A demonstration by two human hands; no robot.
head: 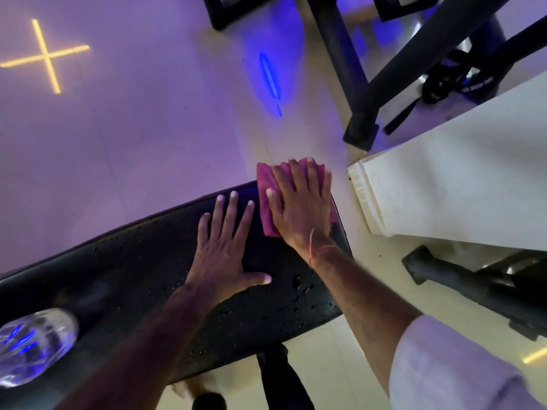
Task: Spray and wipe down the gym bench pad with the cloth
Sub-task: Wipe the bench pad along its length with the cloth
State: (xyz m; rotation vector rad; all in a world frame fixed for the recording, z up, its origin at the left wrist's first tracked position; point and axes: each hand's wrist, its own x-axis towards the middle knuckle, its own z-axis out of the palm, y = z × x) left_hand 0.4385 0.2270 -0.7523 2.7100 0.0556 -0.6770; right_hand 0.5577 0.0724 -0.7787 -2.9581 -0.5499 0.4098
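Bench pad (142,279): black, long, running from lower left to the far corner at centre right; beaded with droplets, so the spraying looks done
Cloth (266,184): pink, folded flat, lying on the far corner of the pad, its far edge overhanging the end
Right hand (302,205): open, fingers together, palm pressed flat on the cloth; flat pressure keeps the whole fold in contact for the wipe
Left hand (225,247): fingers spread, palm down on the bare wet pad just beside the cloth; apparently bracing body weight
Bottle (35,347): clear, lying on the near left end of the pad, well apart from both hands; set aside, out of the wiping path
Stage: wipe starting at the far end; droplets remain across most of the pad
Risk: the bottle could roll off
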